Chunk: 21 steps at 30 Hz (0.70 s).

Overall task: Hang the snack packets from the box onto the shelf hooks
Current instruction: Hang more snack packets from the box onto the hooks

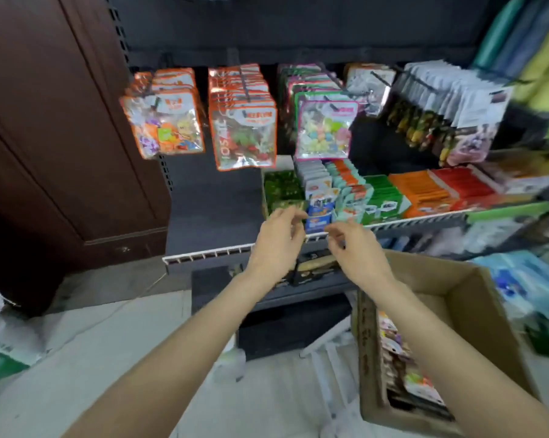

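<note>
Two empty hands, left (278, 238) and right (350, 245), hover with fingers loosely curled between box (475, 314) and shelf (210, 256). Packets (406, 371) lie in the box, near right, within reach; farther off, hooks (244, 86) carry hung rows.

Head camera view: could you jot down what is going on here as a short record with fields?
left hand: empty, fingers curled, in front of the shelf edge
right hand: empty, beside the left
cardboard box: lower right, open, packets inside
hanging packets: rows on hooks above the hands
shelf packets: standing in rows, right of the hands
shelf edge: pale strip below the hands
</note>
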Tool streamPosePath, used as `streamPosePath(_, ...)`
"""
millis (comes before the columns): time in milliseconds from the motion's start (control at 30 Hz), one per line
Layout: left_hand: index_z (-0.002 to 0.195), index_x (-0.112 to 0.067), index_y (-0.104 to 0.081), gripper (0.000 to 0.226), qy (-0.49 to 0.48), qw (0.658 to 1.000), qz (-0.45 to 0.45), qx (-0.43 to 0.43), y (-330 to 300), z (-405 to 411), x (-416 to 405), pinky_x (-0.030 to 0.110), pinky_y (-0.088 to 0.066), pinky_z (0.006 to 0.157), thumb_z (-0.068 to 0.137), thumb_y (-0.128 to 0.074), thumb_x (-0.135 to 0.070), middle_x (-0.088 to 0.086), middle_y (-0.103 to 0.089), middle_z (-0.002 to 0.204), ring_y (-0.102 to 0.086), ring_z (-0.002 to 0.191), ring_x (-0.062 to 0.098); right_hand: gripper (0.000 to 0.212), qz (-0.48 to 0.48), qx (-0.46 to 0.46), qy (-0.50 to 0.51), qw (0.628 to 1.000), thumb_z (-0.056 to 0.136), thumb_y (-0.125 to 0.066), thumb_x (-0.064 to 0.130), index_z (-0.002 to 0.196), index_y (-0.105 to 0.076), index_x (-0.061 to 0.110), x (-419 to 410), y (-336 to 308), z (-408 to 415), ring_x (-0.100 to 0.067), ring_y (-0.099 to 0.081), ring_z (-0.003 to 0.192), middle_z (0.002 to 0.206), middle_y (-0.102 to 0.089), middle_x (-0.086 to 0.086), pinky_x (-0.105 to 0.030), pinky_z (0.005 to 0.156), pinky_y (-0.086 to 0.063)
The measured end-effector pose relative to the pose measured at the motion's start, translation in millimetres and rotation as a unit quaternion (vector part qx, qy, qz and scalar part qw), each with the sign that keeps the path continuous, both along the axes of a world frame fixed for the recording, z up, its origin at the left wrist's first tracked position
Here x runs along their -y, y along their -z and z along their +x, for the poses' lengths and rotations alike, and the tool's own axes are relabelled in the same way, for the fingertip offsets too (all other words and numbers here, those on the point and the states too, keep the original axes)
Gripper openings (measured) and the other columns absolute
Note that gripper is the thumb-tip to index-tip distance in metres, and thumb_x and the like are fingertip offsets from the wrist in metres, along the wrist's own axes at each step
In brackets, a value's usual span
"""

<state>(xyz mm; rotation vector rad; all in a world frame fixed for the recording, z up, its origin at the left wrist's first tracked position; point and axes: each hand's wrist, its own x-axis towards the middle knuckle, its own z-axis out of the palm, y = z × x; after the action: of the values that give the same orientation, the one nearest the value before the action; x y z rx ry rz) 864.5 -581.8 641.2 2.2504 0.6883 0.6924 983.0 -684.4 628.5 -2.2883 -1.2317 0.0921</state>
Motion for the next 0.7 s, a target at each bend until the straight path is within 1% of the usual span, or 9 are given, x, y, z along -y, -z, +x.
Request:
streamPosePath(67, 0.113, -0.010, -0.060, 0.023, 0.046, 0.998, -0.045, -0.022, 19.8, 32.6, 39.5, 0.014, -0.038, 0.076, 0.095, -0.047, -0.007, 0.000, -0.056, 0.104, -0.053, 0.088, 0.011, 0.023, -0.060, -0.035, 0.037, 0.997, 0.092, -0.053, 0.016, 0.111, -0.064, 0.013, 43.9, 33.3, 28.6, -0.029, -0.062, 0.097, 0.104, -0.064, -0.011, -0.043, 0.078, -0.053)
streamPosePath(133, 0.115, -0.013, -0.059, 0.024, 0.084, 0.991, -0.075, -0.071, 44.3, 66.7, 77.9, 0.017, -0.041, 0.077, 0.096, -0.045, -0.009, 0.001, -0.057, 0.110, -0.057, 0.092, 0.014, 0.018, -0.124, -0.074, 0.071, 0.987, 0.090, -0.052, 0.015, 0.099, -0.066, 0.008, 85.6, 66.9, 58.6, -0.035, -0.062, 0.093, 0.098, -0.065, -0.016, -0.040, 0.073, -0.051)
streamPosePath(167, 0.117, -0.013, -0.058, 0.025, 0.097, 0.987, -0.084, -0.097, 58.0, 83.6, 95.6, 0.019, -0.042, 0.078, 0.096, -0.045, -0.009, 0.002, -0.058, 0.113, -0.058, 0.095, 0.015, 0.018, -0.150, -0.090, 0.085, 0.981, 0.089, -0.053, 0.015, 0.099, -0.067, 0.007, 103.8, 82.9, 72.8, -0.036, -0.063, 0.094, 0.099, -0.067, -0.018, -0.038, 0.073, -0.048)
streamPosePath(267, 0.122, -0.010, -0.056, 0.029, 0.114, 0.974, -0.113, -0.163, 98.1, 130.0, 143.8, 0.023, -0.041, 0.084, 0.096, -0.045, -0.009, 0.009, -0.057, 0.122, -0.057, 0.107, 0.022, 0.031, -0.195, -0.150, 0.117, 0.962, 0.087, -0.056, 0.012, 0.117, -0.062, 0.009, 151.5, 126.2, 112.3, -0.035, -0.060, 0.107, 0.116, -0.064, -0.019, -0.035, 0.082, -0.045)
streamPosePath(367, 0.135, -0.005, -0.044, 0.040, 0.112, 0.946, -0.125, -0.276, 140.3, 168.4, 175.9, 0.030, -0.038, 0.093, 0.095, -0.044, -0.006, 0.017, -0.050, 0.133, -0.050, 0.120, 0.030, 0.046, -0.221, -0.181, 0.099, 0.953, 0.091, -0.054, 0.018, 0.135, -0.045, 0.007, 186.0, 166.4, 146.1, -0.037, -0.052, 0.116, 0.130, -0.052, -0.020, -0.037, 0.088, -0.042)
streamPosePath(467, 0.137, -0.001, -0.036, 0.045, 0.101, 0.901, -0.115, -0.405, 178.8, 190.9, 193.2, 0.036, -0.039, 0.099, 0.094, -0.046, -0.003, 0.018, -0.037, 0.142, -0.043, 0.126, 0.032, 0.061, -0.234, -0.207, 0.067, 0.948, 0.089, -0.057, 0.018, 0.143, -0.033, 0.011, 203.9, 195.9, 173.7, -0.034, -0.044, 0.126, 0.142, -0.038, -0.016, -0.034, 0.098, -0.040)
streamPosePath(567, 0.139, 0.002, -0.033, 0.045, 0.109, 0.856, -0.065, -0.502, 212.3, 200.0, 195.0, 0.034, -0.037, 0.101, 0.095, -0.041, 0.000, 0.019, -0.033, 0.145, -0.040, 0.128, 0.032, 0.075, -0.260, -0.216, 0.044, 0.940, 0.090, -0.058, 0.019, 0.150, -0.015, 0.015, 202.4, 216.6, 195.6, -0.032, -0.029, 0.138, 0.154, -0.019, -0.012, -0.035, 0.109, -0.032)
streamPosePath(667, 0.149, 0.001, -0.008, 0.057, 0.074, 0.837, -0.008, -0.542, 240.2, 207.8, 188.2, 0.037, -0.024, 0.111, 0.098, -0.034, -0.001, 0.025, -0.011, 0.154, -0.022, 0.140, 0.036, 0.072, -0.281, -0.173, 0.018, 0.944, 0.093, -0.054, 0.018, 0.151, -0.012, 0.017, 186.7, 229.1, 210.1, -0.029, -0.022, 0.142, 0.159, -0.008, -0.005, -0.035, 0.111, -0.031)
streamPosePath(700, 0.148, 0.003, -0.005, 0.059, 0.062, 0.836, 0.006, -0.545, 239.0, 211.7, 188.4, 0.039, -0.027, 0.111, 0.097, -0.034, 0.003, 0.027, -0.010, 0.153, -0.023, 0.140, 0.037, 0.072, -0.302, -0.160, 0.009, 0.940, 0.093, -0.054, 0.016, 0.151, -0.012, 0.019, 181.8, 233.3, 213.9, -0.030, -0.025, 0.141, 0.159, -0.007, -0.004, -0.037, 0.109, -0.035)
